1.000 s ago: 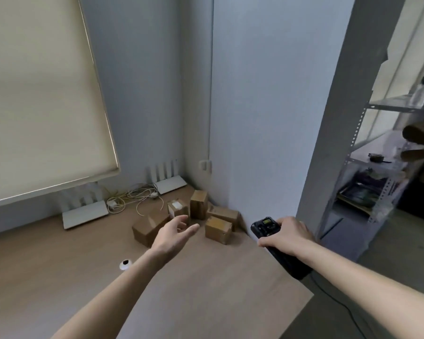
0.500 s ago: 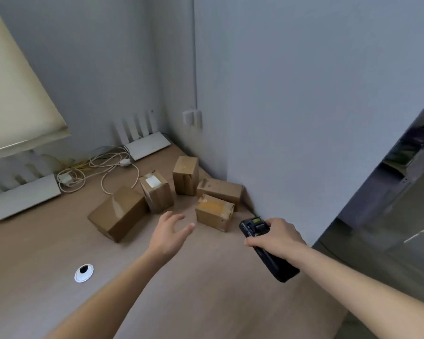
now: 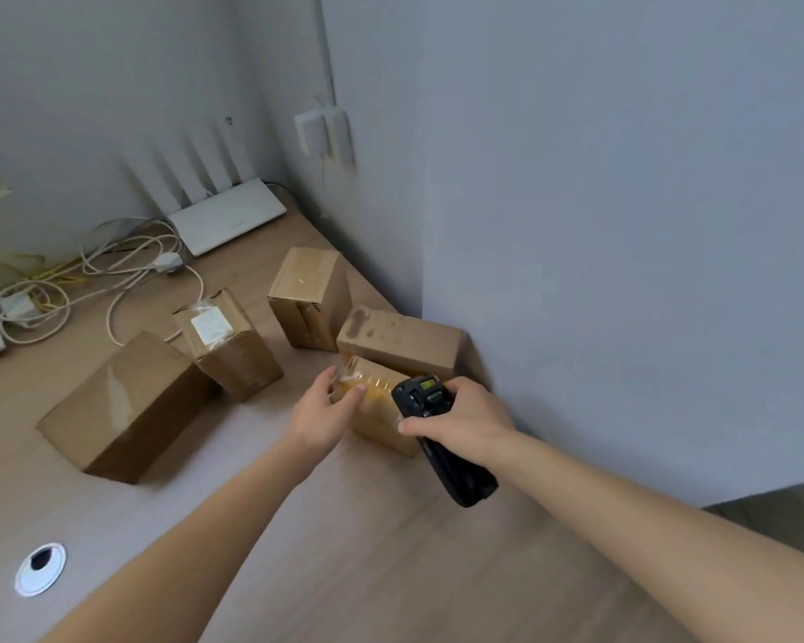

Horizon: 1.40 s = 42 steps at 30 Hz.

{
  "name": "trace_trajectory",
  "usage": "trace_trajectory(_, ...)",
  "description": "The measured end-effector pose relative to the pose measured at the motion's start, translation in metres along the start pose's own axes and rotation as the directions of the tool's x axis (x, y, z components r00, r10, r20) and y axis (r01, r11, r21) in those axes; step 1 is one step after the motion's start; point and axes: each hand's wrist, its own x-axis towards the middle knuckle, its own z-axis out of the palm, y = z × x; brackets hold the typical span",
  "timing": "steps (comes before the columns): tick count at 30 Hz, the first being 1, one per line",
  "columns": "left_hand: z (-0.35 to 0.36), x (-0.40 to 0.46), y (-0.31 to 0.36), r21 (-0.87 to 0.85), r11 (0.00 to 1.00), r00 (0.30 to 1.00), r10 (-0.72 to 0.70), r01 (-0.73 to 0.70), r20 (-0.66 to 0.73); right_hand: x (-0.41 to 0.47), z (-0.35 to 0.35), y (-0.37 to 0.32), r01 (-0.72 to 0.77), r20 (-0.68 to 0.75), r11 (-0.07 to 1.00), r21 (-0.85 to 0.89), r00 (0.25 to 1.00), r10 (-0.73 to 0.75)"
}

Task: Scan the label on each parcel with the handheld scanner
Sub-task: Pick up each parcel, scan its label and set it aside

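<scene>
Several brown cardboard parcels sit on the wooden desk [image 3: 391,573] near the wall corner. My left hand [image 3: 323,413] grips the left end of the nearest small parcel [image 3: 377,410], thumb on its taped top. My right hand [image 3: 460,417] holds the black handheld scanner [image 3: 442,438] just right of that parcel, its head over the parcel's right end. Behind lies a flat parcel [image 3: 405,341] against the wall, an upright one [image 3: 312,299], a parcel with a white label [image 3: 226,343] on top, and a large parcel [image 3: 126,406] at the left.
A white router [image 3: 226,220] with antennas stands at the back, with a tangle of cables [image 3: 80,266] to its left. A round cable grommet [image 3: 40,568] sits in the desk at the lower left. The grey wall [image 3: 623,225] closes the right side.
My view has dropped closer to the parcels. My left hand has reached forward and taken hold of the nearest small parcel. My right hand has brought the scanner up beside it.
</scene>
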Motion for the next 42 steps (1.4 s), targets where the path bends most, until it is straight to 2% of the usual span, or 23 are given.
trace_trajectory(6,0.000,0.009,-0.009,-0.006,0.997,0.997,-0.071,0.071,-0.003,0.018,0.004,-0.001,0.005,0.024,0.985,0.172,1.000,-0.009)
trace_trajectory(13,-0.007,-0.021,-0.015,-0.230,0.965,0.984,-0.149,0.123,-0.095,-0.006,0.002,0.006,0.023,0.024,0.966,0.257,0.999,-0.030)
trace_trajectory(17,-0.018,-0.061,-0.024,-0.289,0.955,0.979,-0.119,0.067,-0.167,-0.052,0.006,0.002,0.075,0.035,0.961,0.268,0.996,-0.087)
trace_trajectory(23,-0.050,-0.163,-0.043,-0.375,0.926,0.993,0.007,-0.053,-0.122,-0.156,0.011,-0.003,0.194,-0.034,0.954,0.231,0.981,-0.191)
trace_trajectory(29,-0.110,-0.292,-0.033,-0.471,0.860,0.978,0.145,-0.198,-0.148,-0.277,0.012,-0.025,0.281,0.040,0.938,0.203,0.955,-0.295)
trace_trajectory(32,-0.144,-0.350,-0.017,-0.418,0.868,0.959,0.197,-0.268,-0.205,-0.331,0.001,-0.049,0.343,0.075,0.930,0.134,0.932,-0.355)
trace_trajectory(35,-0.181,-0.402,0.001,-0.360,0.880,0.934,0.210,-0.309,-0.289,-0.377,-0.020,-0.079,0.441,0.060,0.897,-0.023,0.896,-0.439)
trace_trajectory(39,-0.224,-0.454,0.026,-0.259,0.908,0.907,0.226,-0.328,-0.356,-0.428,-0.053,-0.125,0.555,0.097,0.776,-0.302,0.827,-0.554)
trace_trajectory(42,-0.249,-0.484,0.044,-0.202,0.919,0.874,0.228,-0.339,-0.430,-0.459,-0.071,-0.157,0.594,0.131,0.669,-0.447,0.783,-0.608)
